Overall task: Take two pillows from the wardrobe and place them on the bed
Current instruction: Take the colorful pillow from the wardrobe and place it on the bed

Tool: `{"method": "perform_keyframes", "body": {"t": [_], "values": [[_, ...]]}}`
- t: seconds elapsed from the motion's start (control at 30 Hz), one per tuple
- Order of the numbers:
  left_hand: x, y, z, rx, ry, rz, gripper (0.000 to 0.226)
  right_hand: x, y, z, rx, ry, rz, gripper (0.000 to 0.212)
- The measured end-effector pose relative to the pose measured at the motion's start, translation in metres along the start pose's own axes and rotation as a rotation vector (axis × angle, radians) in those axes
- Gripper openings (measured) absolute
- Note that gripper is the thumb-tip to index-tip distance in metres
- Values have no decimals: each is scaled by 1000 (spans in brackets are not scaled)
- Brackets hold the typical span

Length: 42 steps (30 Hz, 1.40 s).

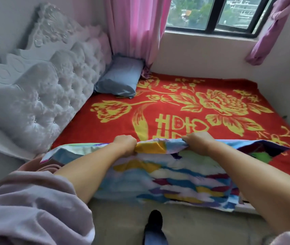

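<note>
Multicoloured pillow (167, 172) top edge pinched under both hands' fingers (131, 145), over bed (211, 89)

Double-happiness sign on a red bedspread

A large yellow Chinese character (179, 129), apparently the double-happiness sign 囍, is woven into the red bedspread (211, 85) among yellow flowers; its near edge is hidden behind a patterned pillow (167, 174). No other text can be read.
</note>
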<state>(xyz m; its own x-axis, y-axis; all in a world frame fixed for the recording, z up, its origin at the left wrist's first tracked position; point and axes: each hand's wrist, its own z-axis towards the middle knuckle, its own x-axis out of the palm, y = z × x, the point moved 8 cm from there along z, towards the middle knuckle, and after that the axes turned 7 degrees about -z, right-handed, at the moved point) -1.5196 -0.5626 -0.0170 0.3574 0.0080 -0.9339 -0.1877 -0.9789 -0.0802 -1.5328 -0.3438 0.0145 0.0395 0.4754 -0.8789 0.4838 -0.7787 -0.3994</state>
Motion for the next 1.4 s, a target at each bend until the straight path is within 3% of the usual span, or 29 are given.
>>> {"method": "perform_keyframes", "body": {"t": [0.3, 0.5, 0.77, 1.0, 1.2, 1.3, 1.4], "values": [[-47, 78, 145, -147, 6, -104, 30, -38, -57, 206, -187, -63, -104, 22], [-63, 146, 212, -244, -6, -211, 32, -74, -57, 329, -293, -98, -164, 23], [-58, 260, 314, -249, 35, -316, 29, -88, -30, 486, -208, -4, -108, 23], [-7, 371, 396, -216, 220, -420, 32, -67, 27, 613, -8, 33, 122, 30], [34, 422, 452, -281, 319, -485, 43, 21, 99, 625, 130, 179, 613, 56], [51, 450, 475, -384, 234, -501, 34, 76, 122, 603, 266, 203, 856, 63], [72, 472, 484, -475, 58, -480, 51, 129, 135, 574, 452, 205, 988, 71]]}}
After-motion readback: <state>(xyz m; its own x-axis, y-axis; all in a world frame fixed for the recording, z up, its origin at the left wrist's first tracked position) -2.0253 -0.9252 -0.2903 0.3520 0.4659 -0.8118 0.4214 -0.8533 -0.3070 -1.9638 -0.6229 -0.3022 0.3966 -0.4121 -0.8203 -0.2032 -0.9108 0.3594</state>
